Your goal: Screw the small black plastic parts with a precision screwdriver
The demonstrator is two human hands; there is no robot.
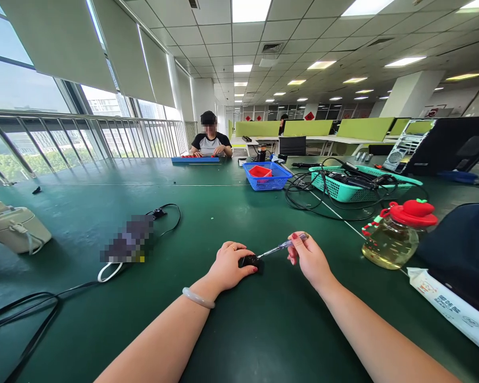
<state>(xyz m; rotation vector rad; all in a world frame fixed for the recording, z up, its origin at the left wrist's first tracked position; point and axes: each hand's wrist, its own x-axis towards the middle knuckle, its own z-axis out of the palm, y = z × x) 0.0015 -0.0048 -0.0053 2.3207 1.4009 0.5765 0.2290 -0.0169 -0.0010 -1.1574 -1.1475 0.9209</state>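
Observation:
On the dark green table, my left hand (232,266) grips a small black object (252,261) between thumb and fingers, near the middle of the view. My right hand (306,255) holds a screwdriver (277,249) with a clear handle, thumb and fingers closed around it. The screwdriver slants down to the left, and its tip meets the top of the black object. What the black object is cannot be made out.
A jar with a red lid (395,239) and a white packet (451,308) lie right. Behind are a blue basket (268,182) and a cable-filled green basket (339,190). Left are a beige bag (18,229) and cables (51,298). A person (211,141) sits across the table.

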